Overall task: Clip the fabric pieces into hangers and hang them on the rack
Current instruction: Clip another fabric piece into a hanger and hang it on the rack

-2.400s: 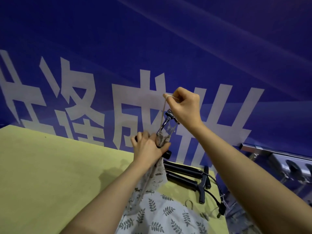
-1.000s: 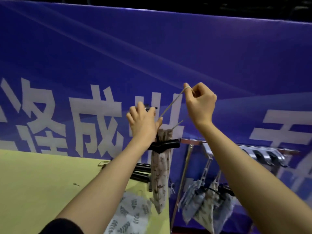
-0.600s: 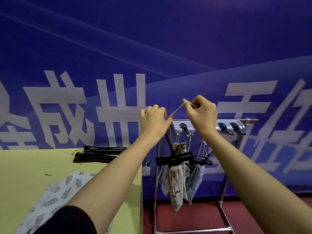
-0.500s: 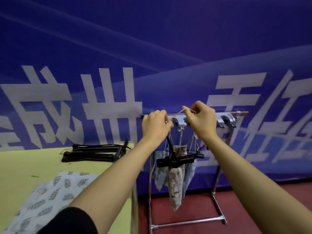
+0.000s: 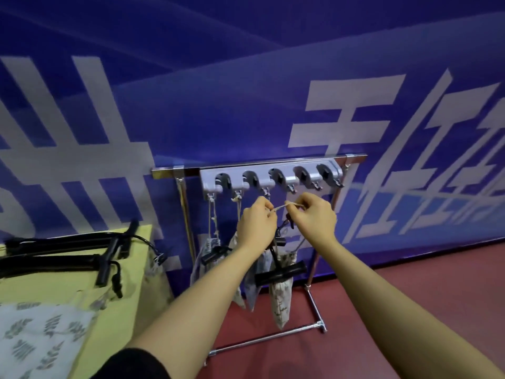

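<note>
Both arms reached forward, the left hand and right hand each pinching an end of a pale cord just below the rack. The black hanger with its clipped fabric piece dangled beneath, its top hidden behind the left hand.

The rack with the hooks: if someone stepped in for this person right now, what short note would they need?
Left hand and right hand each pinch an end of the hanger's cord loop, stretched just below the rack's hook strip.
The black clip hanger dangles beneath, gripping a patterned fabric piece.
Done: at least two pieces hang from the leftmost hooks.
Left: loop this cord onto a free hook; then clip the leaf-print fabric using the spare hangers on the yellow table.
</note>
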Demonstrator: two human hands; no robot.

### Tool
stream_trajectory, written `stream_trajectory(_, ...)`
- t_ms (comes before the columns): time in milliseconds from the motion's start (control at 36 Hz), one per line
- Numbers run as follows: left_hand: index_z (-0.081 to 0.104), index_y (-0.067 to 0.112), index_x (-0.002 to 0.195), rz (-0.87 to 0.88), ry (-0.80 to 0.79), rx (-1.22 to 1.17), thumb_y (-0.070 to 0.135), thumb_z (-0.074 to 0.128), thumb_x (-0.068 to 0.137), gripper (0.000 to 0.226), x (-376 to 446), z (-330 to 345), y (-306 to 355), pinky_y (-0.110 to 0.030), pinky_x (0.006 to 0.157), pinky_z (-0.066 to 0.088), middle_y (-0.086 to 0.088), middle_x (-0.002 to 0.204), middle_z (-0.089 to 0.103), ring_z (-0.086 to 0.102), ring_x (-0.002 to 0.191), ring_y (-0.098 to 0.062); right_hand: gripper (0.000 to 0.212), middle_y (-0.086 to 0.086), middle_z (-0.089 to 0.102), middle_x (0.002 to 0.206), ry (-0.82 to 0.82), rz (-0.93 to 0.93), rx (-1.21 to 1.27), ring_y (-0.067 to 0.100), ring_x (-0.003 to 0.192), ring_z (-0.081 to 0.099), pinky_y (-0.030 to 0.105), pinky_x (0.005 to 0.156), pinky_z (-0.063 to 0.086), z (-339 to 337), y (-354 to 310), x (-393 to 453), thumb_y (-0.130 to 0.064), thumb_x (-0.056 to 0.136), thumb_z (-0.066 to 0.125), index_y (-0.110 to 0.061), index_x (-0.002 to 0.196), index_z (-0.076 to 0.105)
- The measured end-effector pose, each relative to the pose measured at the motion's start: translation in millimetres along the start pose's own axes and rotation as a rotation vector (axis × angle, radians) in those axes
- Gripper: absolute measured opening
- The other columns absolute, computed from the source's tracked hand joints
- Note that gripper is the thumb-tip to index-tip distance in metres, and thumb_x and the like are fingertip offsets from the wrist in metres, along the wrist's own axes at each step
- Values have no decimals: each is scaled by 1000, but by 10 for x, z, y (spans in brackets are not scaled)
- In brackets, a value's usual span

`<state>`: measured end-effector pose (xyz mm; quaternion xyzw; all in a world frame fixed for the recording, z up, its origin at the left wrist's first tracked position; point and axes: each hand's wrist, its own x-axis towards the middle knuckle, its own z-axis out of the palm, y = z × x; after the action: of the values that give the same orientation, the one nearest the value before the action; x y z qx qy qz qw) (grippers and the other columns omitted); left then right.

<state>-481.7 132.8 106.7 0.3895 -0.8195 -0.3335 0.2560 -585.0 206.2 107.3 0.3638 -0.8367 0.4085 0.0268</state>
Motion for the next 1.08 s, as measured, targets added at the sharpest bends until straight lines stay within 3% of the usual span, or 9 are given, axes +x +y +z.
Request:
stream_trajectory(222, 59, 16, 93, 18, -46, 67, 23, 47, 94, 13, 568, 567, 50, -33, 56, 39, -9, 81, 67, 60, 78, -31, 23, -4, 41, 58, -267, 47, 158, 16, 57, 36, 34, 60, 31, -13, 499, 551, -13, 84, 55, -16, 64, 46)
stream_trajectory(417, 65, 16, 96, 60, 41, 338, 26, 46, 95, 22, 1028, 819, 167, -34, 89, 35, -8, 95, 68, 55, 99, -28, 22, -1, 43, 69, -320, -21, 170, 17, 61, 39, 35, 61, 33, 199, 791, 1017, -17, 99, 44, -3, 84, 51)
stream_trajectory(556, 70, 18, 98, 57, 65, 510, 29, 48, 95, 25, 1286, 976, 105, -34, 92, 27, 0, 110, 59, 42, 111, -25, 18, 8, 57, 82, -334, -2, 95, 29, 74, 55, 46, 65, 47, 458, 947, 1271, -16, 98, 43, -5, 91, 56)
stream_trajectory(667, 70, 19, 97, 81, 57, 582, 28, 48, 95, 24, 1345, 1086, 21, -34, 91, 22, 2, 115, 53, 36, 110, -24, 18, 5, 48, 78, -355, 10, 65, 26, 66, 46, 39, 57, 34, 612, 1045, 1309, -13, 97, 41, -11, 81, 47)
stream_trajectory(750, 71, 19, 95, 67, 49, 588, 29, 49, 95, 25, 1330, 1169, -49, -34, 87, 18, 4, 120, 51, 34, 110, -24, 19, -2, 38, 68, -377, 0, 88, 13, 55, 33, 34, 55, 27, 671, 1126, 1287, -11, 98, 40, -14, 80, 43)
stream_trajectory(806, 70, 20, 101, 74, 40, 580, 27, 48, 95, 24, 1290, 1196, -73, -34, 89, 18, 4, 121, 50, 33, 112, -24, 18, -1, 41, 69, -377, -1, 103, 15, 57, 36, 34, 55, 29, 684, 1151, 1273, -13, 99, 40, -12, 81, 44)
stream_trajectory(944, 57, 17, 124, 65, 81, 509, 14, 47, 93, 33, 1142, 1130, -115, -33, 96, 25, 0, 125, 49, 37, 120, -23, 13, 3, 51, 96, -372, 46, 81, 26, 76, 51, 36, 60, 38, 656, 1155, 1194, -15, 98, 40, -13, 97, 52)
stream_trajectory(1000, 55, 15, 125, 65, 117, 446, 13, 47, 92, 34, 1076, 1058, -128, -33, 93, 29, -4, 124, 49, 40, 117, -25, 16, -1, 47, 104, -345, 64, 77, 27, 84, 53, 38, 65, 40, 617, 1123, 1130, -19, 99, 41, -12, 108, 51)
stream_trajectory(1083, 54, 14, 123, 40, 135, 380, 13, 47, 92, 32, 951, 911, -139, -34, 93, 33, -5, 121, 51, 43, 115, -25, 10, 3, 48, 108, -298, 54, 74, 27, 84, 52, 35, 63, 36, 573, 1020, 1005, -16, 97, 42, -12, 103, 48)
